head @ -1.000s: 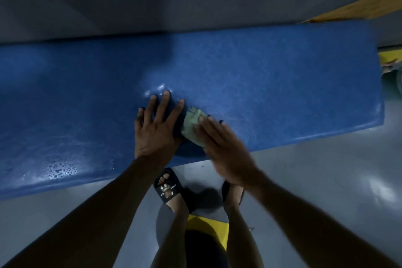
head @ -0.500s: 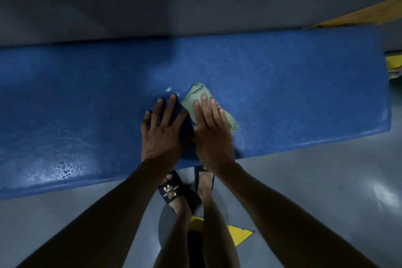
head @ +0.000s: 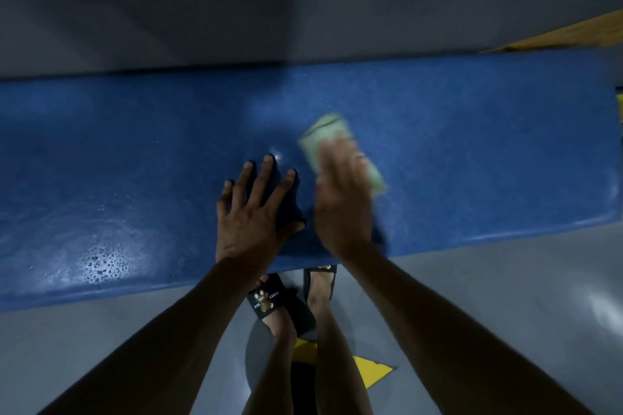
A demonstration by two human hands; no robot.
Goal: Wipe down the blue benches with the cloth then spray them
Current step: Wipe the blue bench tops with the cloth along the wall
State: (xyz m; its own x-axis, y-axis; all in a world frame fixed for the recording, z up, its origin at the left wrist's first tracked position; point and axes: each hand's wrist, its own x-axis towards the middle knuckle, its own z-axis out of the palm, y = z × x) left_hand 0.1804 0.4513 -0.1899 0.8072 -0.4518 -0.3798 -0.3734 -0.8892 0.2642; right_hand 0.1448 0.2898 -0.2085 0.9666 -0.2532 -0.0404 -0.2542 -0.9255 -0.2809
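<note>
A long blue bench [head: 472,145] runs across the view, with water drops near its front left edge. My left hand [head: 256,212] lies flat on the bench top, fingers spread, holding nothing. Just to its right, my right hand [head: 344,202] presses a folded pale green cloth [head: 327,138] onto the bench; the hand and cloth are blurred by motion. The cloth sticks out past my fingertips toward the far side. No spray bottle is in view.
A grey wall rises behind the bench. A wooden edge [head: 573,34] shows at the upper right. Below the bench is a grey floor [head: 505,296] with a yellow marking [head: 367,371]. My feet in dark sandals [head: 273,300] stand by the bench's front edge.
My right hand has pushed the cloth away from me, from the bench's front edge toward its middle and slightly right. My left hand has stayed flat in about the same spot.
</note>
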